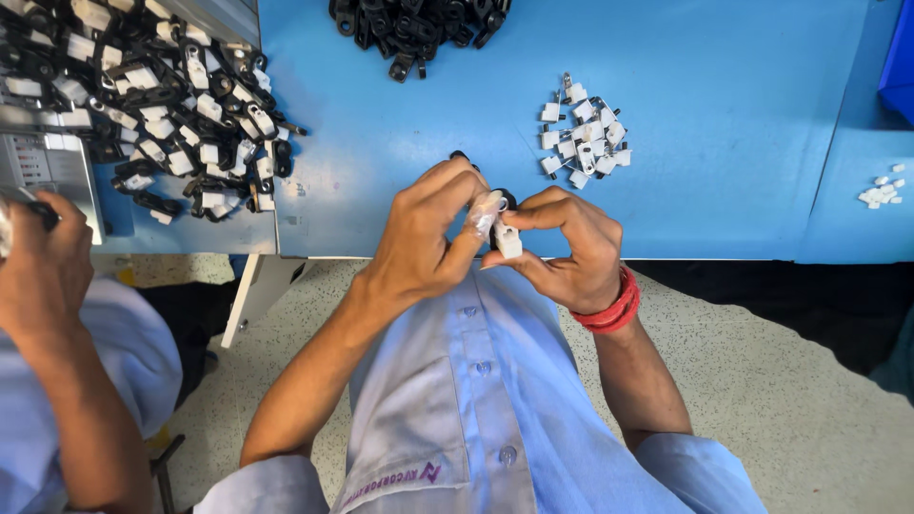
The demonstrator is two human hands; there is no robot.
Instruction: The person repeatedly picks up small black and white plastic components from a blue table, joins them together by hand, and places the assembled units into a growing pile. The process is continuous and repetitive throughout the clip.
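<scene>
Two hands meet over the table edge (pixel 400 255); the left hand (pixel 424 228) and right hand (pixel 562 247) pinch one small white clip (pixel 506 240) between fingertips. I think it helps to hold it steady and push straight; more white clips (pixel 583 133) lie just past the right hand.

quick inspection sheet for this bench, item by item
surface: blue table, bare in places.
job's things: small white plastic piece and a black part, pinched between both hands at the table edge.
clutter: heap of white pieces; black parts pile at the top; mixed black-and-white parts on the left; few white bits far right.
hands: left hand and right hand both gripping; red band on the right wrist.
cables: nothing seen.
surroundings: speckled floor; another person's hand at left.
</scene>
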